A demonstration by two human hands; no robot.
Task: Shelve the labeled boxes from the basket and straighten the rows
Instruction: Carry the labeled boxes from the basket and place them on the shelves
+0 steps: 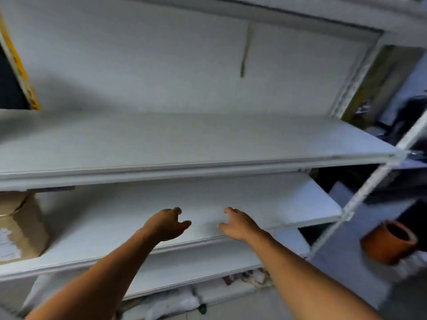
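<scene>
A white shelving unit fills the view. Both my arms reach out over its middle shelf (104, 229). My left hand (167, 224) and my right hand (238, 224) hover side by side above the bare board, fingers loosely curved, a gap between them, holding nothing. A brown cardboard box (23, 229) with a white label on its front stands at the far left end of this middle shelf, well away from both hands. The basket is not in view.
The upper shelf (184, 144) above the hands is a bare white board. A lower shelf (196, 266) shows beneath my arms. An orange clay pot (389, 242) lies on its side to the right, beyond the white upright post (360, 197). Dark clutter sits behind the post.
</scene>
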